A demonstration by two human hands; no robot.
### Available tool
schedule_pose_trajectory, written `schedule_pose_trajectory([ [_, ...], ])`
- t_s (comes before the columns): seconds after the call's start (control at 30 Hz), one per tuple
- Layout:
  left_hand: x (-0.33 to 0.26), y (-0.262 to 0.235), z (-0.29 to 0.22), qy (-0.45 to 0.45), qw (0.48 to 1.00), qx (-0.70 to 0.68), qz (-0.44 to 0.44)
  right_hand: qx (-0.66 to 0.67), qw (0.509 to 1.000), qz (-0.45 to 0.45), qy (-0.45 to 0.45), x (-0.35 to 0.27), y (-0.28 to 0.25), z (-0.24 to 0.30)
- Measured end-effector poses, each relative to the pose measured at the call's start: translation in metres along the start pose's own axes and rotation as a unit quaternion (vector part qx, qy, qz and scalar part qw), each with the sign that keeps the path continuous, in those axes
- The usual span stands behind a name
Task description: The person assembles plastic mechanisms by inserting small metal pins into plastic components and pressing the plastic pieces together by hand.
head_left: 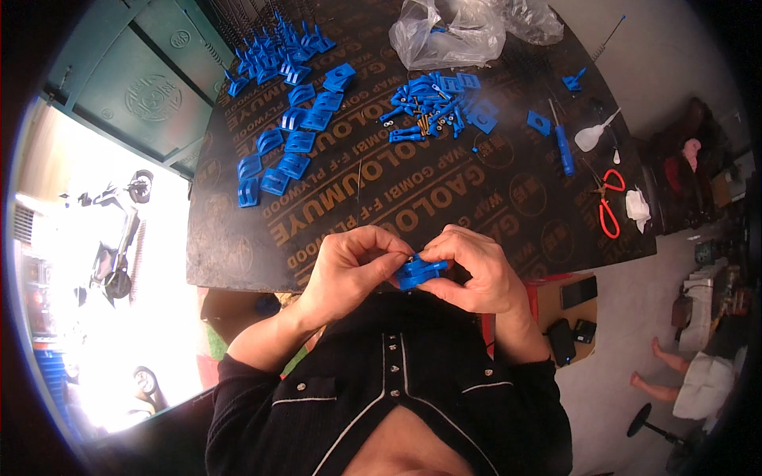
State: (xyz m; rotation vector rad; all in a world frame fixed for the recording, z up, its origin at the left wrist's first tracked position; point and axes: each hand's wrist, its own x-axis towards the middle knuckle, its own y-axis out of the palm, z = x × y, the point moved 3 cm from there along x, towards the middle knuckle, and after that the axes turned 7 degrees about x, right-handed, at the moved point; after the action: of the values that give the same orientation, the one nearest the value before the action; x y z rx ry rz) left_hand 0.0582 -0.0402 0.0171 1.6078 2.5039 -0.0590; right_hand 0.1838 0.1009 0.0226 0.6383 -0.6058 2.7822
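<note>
Both hands meet just over the near edge of the dark plywood table, closed around one small blue plastic part. My right hand grips it from the right between thumb and fingers. From the left, my left hand pinches at its upper side, with the fingertips partly hiding what they hold there. Beyond the hands lies a heap of blue plastic pieces mixed with brass-coloured screws. Two rows of curved blue plates run along the table's left part.
Upright blue pieces with springy wires stand at the far left. Clear plastic bags lie at the back. On the right are a blue-handled screwdriver, a white dropper bottle, red-handled pliers and a crumpled white tissue.
</note>
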Motion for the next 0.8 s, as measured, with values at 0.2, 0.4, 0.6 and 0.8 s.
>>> schedule_pose_trajectory([
  [0.2,0.0007,-0.0021,0.0024,-0.022,0.999,-0.031,0.017,0.028,1.000,0.001,0.002,0.0003,-0.0006,-0.0007],
  [0.4,0.0013,-0.0039,0.0010,-0.044,0.995,-0.073,0.047,0.052,0.999,0.000,0.007,-0.0006,-0.0011,-0.0016],
  [0.6,0.0016,-0.0047,0.0012,-0.049,0.994,-0.068,0.068,0.058,0.998,0.012,0.003,-0.0015,-0.0009,-0.0041],
  [0.8,0.0011,-0.0033,0.0012,-0.049,0.994,-0.070,0.067,0.062,0.998,0.021,0.005,-0.0005,-0.0008,-0.0030],
])
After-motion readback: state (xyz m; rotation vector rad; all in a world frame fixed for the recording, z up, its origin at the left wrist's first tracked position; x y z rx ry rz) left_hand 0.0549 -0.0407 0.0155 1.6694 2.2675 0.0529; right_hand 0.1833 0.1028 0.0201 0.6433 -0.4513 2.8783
